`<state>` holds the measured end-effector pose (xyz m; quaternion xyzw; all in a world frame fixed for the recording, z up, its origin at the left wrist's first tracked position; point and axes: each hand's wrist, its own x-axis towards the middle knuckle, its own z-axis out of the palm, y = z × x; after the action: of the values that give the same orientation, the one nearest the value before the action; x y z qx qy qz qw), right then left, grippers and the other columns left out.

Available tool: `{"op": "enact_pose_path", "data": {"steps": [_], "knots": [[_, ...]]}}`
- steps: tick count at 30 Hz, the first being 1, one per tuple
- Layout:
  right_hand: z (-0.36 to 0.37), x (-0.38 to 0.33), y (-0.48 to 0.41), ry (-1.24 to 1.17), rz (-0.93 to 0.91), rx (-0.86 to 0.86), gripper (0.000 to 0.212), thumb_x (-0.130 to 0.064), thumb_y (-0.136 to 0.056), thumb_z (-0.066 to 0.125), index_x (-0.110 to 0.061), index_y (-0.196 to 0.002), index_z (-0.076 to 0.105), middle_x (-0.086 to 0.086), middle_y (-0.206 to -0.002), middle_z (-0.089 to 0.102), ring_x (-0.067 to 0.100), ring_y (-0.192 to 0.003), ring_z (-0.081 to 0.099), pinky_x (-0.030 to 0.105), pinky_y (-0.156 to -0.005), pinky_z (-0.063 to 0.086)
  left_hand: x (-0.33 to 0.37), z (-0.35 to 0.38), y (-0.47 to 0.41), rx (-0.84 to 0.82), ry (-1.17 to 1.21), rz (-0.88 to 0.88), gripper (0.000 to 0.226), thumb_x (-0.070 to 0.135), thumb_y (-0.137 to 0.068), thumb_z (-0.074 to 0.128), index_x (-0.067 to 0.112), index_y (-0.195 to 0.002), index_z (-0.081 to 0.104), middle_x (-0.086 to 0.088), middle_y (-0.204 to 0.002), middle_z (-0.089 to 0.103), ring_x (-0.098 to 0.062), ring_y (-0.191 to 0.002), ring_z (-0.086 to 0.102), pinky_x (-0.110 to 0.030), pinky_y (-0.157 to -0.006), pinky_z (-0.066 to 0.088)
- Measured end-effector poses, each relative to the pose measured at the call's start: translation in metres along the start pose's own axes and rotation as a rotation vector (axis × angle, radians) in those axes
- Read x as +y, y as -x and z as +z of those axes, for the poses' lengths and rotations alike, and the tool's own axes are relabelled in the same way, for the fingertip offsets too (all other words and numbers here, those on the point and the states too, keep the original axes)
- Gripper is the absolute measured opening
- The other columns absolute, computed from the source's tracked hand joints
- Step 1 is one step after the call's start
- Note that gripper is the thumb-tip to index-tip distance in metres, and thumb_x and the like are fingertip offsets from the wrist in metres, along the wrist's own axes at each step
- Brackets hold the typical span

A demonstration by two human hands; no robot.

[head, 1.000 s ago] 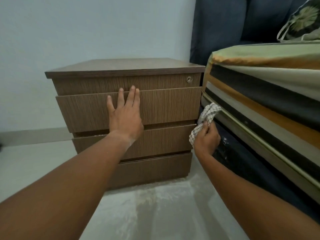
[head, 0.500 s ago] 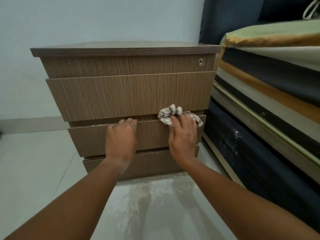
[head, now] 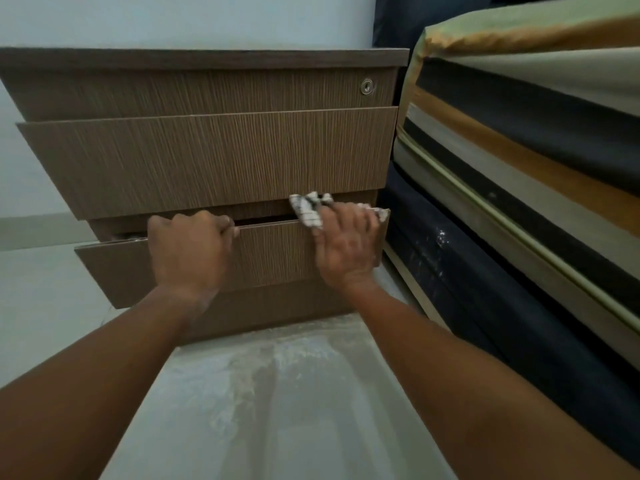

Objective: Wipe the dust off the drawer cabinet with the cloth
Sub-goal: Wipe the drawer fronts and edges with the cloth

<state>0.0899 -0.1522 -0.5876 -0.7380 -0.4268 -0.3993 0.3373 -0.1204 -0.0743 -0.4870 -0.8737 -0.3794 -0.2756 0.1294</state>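
Your right hand point(head: 346, 244) presses the bunched cloth point(head: 310, 211) onto the middle drawer's point(head: 273, 251) top edge, near its right end. That edge runs leftward toward your left hand point(head: 188, 249), curled over it.

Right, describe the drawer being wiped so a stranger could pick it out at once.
Find the brown wood-grain drawer cabinet standing against the pale wall, left of the striped mattress. Go down past the narrow top panel with the round lock and the tall drawer front to the next drawer. It alone is pulled out, with the left hand gripping its top edge and the right hand pressing a checked cloth there.
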Motion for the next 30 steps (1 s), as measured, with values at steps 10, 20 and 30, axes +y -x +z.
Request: {"op": "enact_pose_path", "data": {"steps": [10, 20, 30], "knots": [[-0.003, -0.021, 0.003, -0.522, 1.079, 0.304, 0.043, -0.032, -0.108, 0.03, -0.018, -0.146, 0.043, 0.007, -0.136, 0.056, 0.014, -0.118, 0.054, 0.038, -0.098, 0.049, -0.002, 0.0, -0.005, -0.007, 0.056, 0.009, 0.028, 0.03, -0.1, 0.056, 0.019, -0.09, 0.079, -0.008, -0.07, 0.071, -0.034, -0.072, 0.067, -0.04, -0.077, 0.036], [-0.002, -0.12, 0.011, -0.719, 1.675, -0.124, 0.052, -0.038, -0.108, 0.022, -0.003, -0.136, 0.048, 0.014, -0.127, 0.06, 0.023, -0.1, 0.059, 0.027, -0.081, 0.043, -0.008, 0.006, -0.003, -0.019, -0.05, 0.042, 0.031, 0.036, -0.102, 0.048, 0.025, -0.094, 0.076, -0.001, -0.07, 0.068, -0.027, -0.069, 0.065, -0.039, -0.076, 0.036], [-0.067, -0.144, 0.017, -0.718, 0.768, -0.547, 0.03, -0.034, -0.108, 0.038, -0.015, -0.099, 0.059, 0.005, -0.099, 0.068, 0.021, -0.087, 0.066, 0.039, -0.072, 0.056, -0.024, -0.012, -0.015, -0.191, 0.006, 0.108, 0.028, 0.039, -0.101, 0.049, 0.031, -0.109, 0.075, 0.003, -0.103, 0.075, -0.024, -0.102, 0.067, -0.037, -0.086, 0.039]]}}
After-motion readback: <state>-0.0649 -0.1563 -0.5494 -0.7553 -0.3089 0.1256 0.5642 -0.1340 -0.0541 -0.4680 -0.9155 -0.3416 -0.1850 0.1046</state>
